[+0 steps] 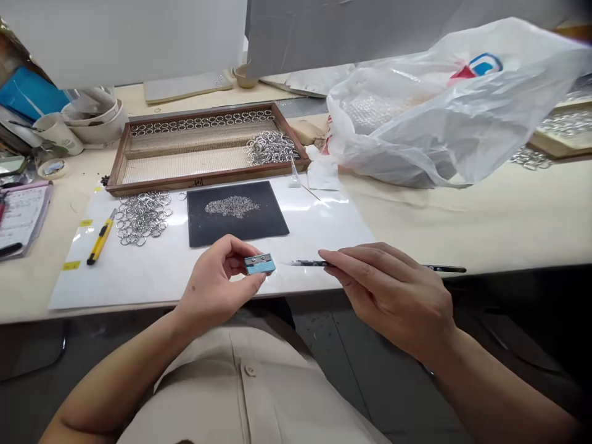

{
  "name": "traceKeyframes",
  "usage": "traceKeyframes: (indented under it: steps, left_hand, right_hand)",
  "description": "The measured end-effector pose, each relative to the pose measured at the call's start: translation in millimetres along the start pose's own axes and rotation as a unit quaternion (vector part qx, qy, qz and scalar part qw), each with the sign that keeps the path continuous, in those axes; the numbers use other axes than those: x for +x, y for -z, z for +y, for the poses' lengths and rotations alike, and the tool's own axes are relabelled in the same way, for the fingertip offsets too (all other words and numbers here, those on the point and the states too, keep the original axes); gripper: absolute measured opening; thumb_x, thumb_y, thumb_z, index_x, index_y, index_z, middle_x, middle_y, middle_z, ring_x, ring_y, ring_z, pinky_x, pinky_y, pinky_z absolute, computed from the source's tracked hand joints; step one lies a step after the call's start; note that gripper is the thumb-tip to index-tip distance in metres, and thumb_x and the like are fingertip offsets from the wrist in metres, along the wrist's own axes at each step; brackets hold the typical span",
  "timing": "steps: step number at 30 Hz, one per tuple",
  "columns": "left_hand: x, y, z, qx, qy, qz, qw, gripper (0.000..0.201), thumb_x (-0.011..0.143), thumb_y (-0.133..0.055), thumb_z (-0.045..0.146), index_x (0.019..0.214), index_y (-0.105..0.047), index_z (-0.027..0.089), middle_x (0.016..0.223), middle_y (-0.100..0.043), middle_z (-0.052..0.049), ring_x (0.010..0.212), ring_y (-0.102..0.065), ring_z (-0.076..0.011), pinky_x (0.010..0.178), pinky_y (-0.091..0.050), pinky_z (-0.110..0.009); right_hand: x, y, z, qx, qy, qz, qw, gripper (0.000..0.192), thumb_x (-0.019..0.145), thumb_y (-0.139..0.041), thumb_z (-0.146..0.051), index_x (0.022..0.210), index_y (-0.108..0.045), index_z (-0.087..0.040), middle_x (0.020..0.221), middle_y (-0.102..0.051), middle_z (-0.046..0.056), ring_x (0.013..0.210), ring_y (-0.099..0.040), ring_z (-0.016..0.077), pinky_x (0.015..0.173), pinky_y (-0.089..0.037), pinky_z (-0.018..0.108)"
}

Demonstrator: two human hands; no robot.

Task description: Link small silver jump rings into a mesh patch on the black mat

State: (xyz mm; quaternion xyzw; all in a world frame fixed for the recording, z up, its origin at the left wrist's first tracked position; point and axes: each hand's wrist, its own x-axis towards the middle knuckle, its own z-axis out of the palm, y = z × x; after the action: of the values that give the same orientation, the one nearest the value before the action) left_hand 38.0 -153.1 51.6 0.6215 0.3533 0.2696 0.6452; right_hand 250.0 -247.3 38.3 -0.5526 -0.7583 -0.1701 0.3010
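Observation:
Between thumb and fingers, my left hand [221,277] holds a small light-blue pencil sharpener [259,264] with a metal blade plate on top. My right hand [393,290] grips a dark, thin pencil [446,269], its pale tip pointing left toward the sharpener. A short gap separates tip and sharpener. Both hands are over the front edge of a white board [152,280]. Behind them lies a black mat [203,231] with a heap of tiny metallic pieces [234,206]. Left of the mat are a pile of metal rings [141,216] and a yellow box cutter [100,240].
A wooden-framed mesh tray [161,182] with rows and a heap of rings stands behind the mat. A large white plastic bag [444,135] fills the back right. Cups [58,132] and a notepad [25,213] are at the left. Grey panels [324,37] hang over the back.

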Motion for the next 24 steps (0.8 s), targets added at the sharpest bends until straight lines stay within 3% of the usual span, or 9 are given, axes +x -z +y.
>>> traceKeyframes:
  steps: [7, 12, 18, 24]
  left_hand:
    - [-31, -46.3, -30, -0.050, 0.025, -0.080, 0.995, 0.020, 0.074, -0.063, 0.010, 0.091, -0.054, 0.016, 0.091, -0.065, -0.005, 0.086, -0.064, -0.0151, 0.078, -0.053, -0.027]
    - [-31, -74.4, -49, -0.046, 0.076, -0.140, 0.986, 0.024, 0.073, -0.063, 0.008, 0.095, -0.057, 0.015, 0.092, -0.066, -0.006, 0.084, -0.065, -0.0156, 0.075, -0.053, -0.027]
    - [-24, -97.0, -64, -0.018, 0.093, -0.172, 0.981, 0.020, 0.075, -0.062, 0.009, 0.094, -0.059, 0.014, 0.091, -0.068, -0.006, 0.085, -0.066, -0.0159, 0.076, -0.053, -0.028]
    - [-23, -105.6, -64, 0.003, 0.084, -0.174, 0.981, 0.021, 0.075, -0.066, 0.013, 0.095, -0.060, 0.014, 0.093, -0.068, -0.006, 0.084, -0.066, -0.0150, 0.075, -0.053, -0.027]
  right_hand:
    - [-67, 32, -11, -0.003, -0.046, -0.005, 0.999, 0.030, 0.079, -0.063, -0.005, 0.100, -0.060, -0.026, 0.077, -0.069, 0.003, 0.067, -0.065, 0.0194, 0.060, -0.054, 0.032]
    - [-110, 50, -15, -0.013, -0.072, -0.024, 0.997, 0.026, 0.078, -0.063, -0.006, 0.095, -0.058, -0.024, 0.075, -0.068, 0.003, 0.064, -0.064, 0.0176, 0.058, -0.054, 0.030]
    - [-144, 50, -18, -0.034, -0.112, -0.018, 0.993, 0.023, 0.078, -0.064, -0.007, 0.092, -0.058, -0.024, 0.074, -0.069, 0.004, 0.064, -0.064, 0.0182, 0.059, -0.055, 0.031]
    - [-154, 45, -12, -0.047, -0.113, -0.012, 0.992, 0.018, 0.079, -0.062, -0.010, 0.090, -0.062, -0.024, 0.075, -0.070, 0.003, 0.065, -0.065, 0.0182, 0.061, -0.055, 0.031]
